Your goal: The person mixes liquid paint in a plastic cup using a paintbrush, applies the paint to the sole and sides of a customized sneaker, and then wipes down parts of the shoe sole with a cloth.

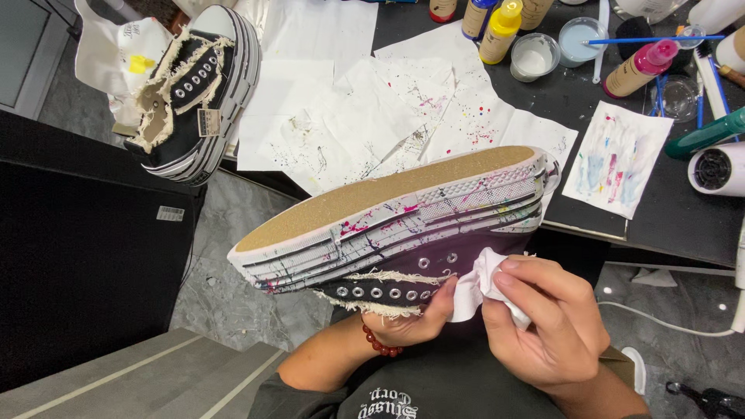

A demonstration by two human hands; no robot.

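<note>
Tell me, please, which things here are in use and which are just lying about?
In use: paint-splattered sneaker, white wipe, left hand, right hand.

Lying about: second black sneaker, paint bottles, spattered paper sheets, hair dryer.

Floor (233,233): grey stone-look tiles, mottled, with a lighter grey strip (147,368) crossed by pale lines at lower left. A large black cabinet (85,256) occupies the left side and bears a small white label. The table (683,209) at upper right has a black top. A white cable (667,320) trails across the floor at right. Lighting is even and bright, without hard shadows.
</note>
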